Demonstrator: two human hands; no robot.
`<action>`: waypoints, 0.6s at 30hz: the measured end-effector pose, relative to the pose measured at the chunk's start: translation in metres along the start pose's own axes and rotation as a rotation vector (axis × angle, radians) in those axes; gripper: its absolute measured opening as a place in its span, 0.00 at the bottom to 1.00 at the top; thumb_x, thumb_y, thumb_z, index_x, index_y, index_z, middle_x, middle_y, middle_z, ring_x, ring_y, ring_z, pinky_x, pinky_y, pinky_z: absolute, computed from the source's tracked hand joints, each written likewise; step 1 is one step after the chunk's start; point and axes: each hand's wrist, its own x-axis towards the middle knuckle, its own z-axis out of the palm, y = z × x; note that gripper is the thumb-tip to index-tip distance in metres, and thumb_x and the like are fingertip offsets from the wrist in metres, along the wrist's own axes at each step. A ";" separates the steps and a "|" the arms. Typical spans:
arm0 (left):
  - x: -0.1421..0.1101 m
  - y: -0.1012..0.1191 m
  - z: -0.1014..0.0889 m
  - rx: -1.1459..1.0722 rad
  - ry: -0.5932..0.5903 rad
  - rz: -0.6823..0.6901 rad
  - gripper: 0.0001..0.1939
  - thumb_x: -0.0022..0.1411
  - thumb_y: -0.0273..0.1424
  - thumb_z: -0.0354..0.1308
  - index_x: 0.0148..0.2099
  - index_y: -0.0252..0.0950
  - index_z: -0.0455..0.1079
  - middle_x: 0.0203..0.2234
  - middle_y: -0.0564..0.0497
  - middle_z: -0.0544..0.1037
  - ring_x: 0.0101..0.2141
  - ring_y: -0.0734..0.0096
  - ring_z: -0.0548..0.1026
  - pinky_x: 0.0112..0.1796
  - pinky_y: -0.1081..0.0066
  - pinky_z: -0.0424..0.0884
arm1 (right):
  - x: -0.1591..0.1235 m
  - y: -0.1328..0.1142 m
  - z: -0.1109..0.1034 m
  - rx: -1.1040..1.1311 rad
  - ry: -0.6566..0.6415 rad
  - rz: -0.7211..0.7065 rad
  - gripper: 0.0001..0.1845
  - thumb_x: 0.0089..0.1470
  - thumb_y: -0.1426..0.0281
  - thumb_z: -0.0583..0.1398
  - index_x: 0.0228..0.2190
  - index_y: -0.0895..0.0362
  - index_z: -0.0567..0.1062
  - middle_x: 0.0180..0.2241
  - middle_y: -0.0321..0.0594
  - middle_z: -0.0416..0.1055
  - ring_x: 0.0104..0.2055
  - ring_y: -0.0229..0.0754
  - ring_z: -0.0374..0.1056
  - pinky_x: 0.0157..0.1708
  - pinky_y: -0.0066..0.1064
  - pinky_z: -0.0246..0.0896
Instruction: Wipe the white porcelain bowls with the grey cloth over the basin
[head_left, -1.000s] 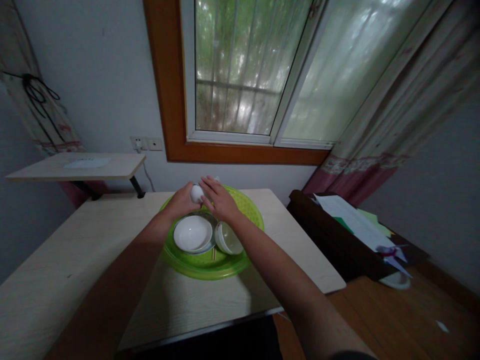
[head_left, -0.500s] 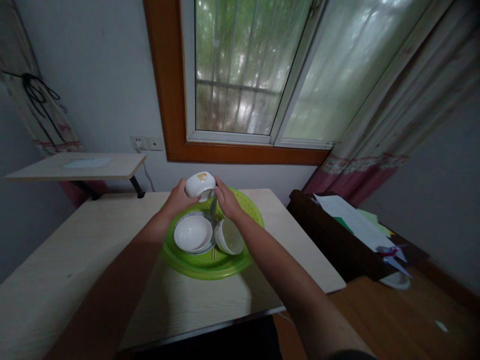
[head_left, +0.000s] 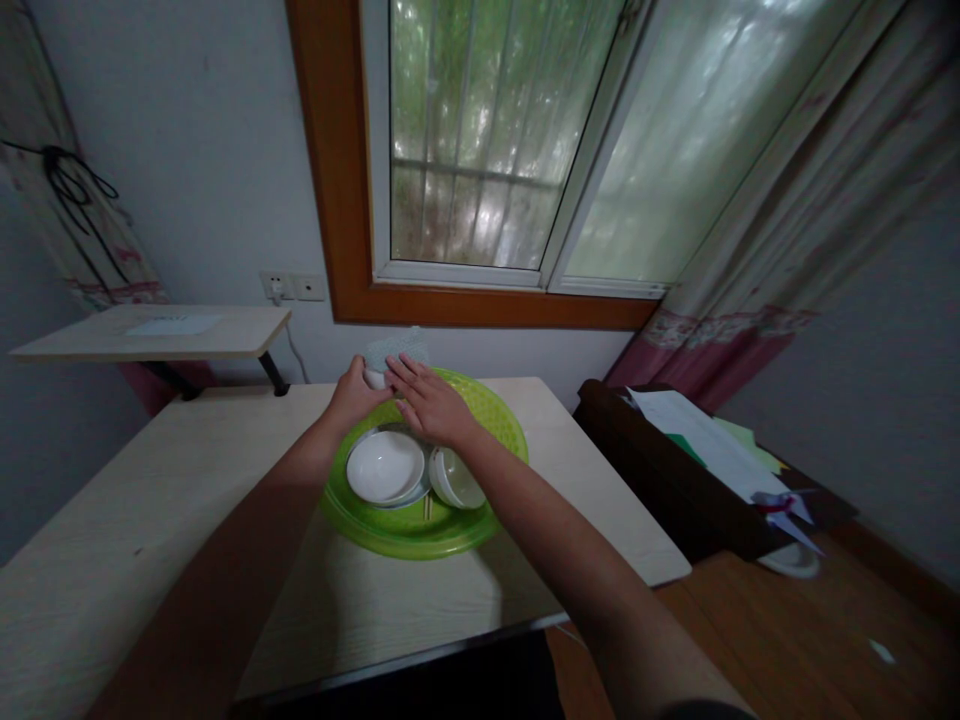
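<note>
My left hand is closed around the side of a white bowl, held up above the far left part of a green plastic tray. A pale grey-green cloth covers most of the bowl. My right hand presses the cloth onto the bowl, its fingers laid over it. Below my hands, a white dish rests on a plate in the tray. To the right, another white bowl lies tilted on its side, partly behind my right wrist. Chopsticks show between them.
The tray stands on a pale wooden table. At the left is a small raised shelf with a paper on it. A dark brown box-like piece with papers is beside the table's right edge. A window is behind.
My right hand has moved left from the bowl's right side to over it. The cloth, previously hanging below the bowl, now lies over it. My left hand stays on the bowl.
</note>
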 end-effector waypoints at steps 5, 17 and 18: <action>0.001 -0.001 0.000 0.024 0.037 0.011 0.26 0.49 0.43 0.68 0.42 0.39 0.59 0.32 0.53 0.72 0.31 0.69 0.71 0.31 0.69 0.64 | -0.001 0.005 0.001 0.046 0.049 0.063 0.30 0.70 0.67 0.51 0.70 0.54 0.55 0.73 0.43 0.47 0.76 0.46 0.37 0.74 0.49 0.41; -0.002 0.003 -0.004 0.100 -0.008 0.030 0.29 0.46 0.47 0.68 0.42 0.40 0.59 0.35 0.49 0.75 0.33 0.63 0.74 0.31 0.69 0.65 | -0.014 0.030 0.017 0.388 0.201 0.569 0.37 0.69 0.50 0.47 0.69 0.58 0.58 0.70 0.48 0.57 0.71 0.50 0.55 0.71 0.47 0.48; -0.002 0.003 -0.004 0.102 -0.028 0.041 0.29 0.46 0.47 0.68 0.42 0.40 0.59 0.35 0.49 0.75 0.34 0.63 0.75 0.31 0.69 0.66 | -0.014 0.031 0.017 0.404 0.224 0.573 0.37 0.68 0.49 0.47 0.69 0.56 0.59 0.69 0.47 0.59 0.71 0.50 0.56 0.71 0.47 0.48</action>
